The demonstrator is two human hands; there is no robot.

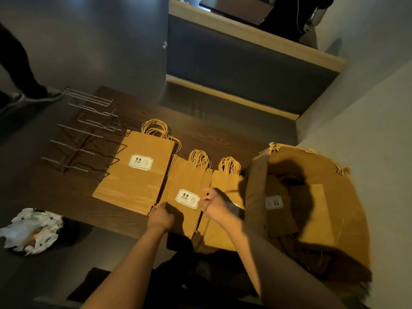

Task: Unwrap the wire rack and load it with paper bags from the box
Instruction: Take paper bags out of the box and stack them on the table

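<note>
A bare wire rack [87,134] stands on the dark wooden table [55,197] at the left. Three stacks of flat brown paper bags lie beside it: a large stack [136,175], a middle stack [189,181] with a white 9.9 label, and a right stack [227,186]. My left hand [161,216] grips the near left edge of the middle stack. My right hand [214,204] rests with curled fingers on the bags between the middle and right stacks; what it pinches is unclear. The torn cardboard box [316,197] at the right holds more bags.
Crumpled white wrapping [31,228] lies in a dark bin at the table's near left corner. A person's legs and shoes [29,90] stand at the far left. Steps [245,70] rise behind the table, and another person [296,16] stands at the top.
</note>
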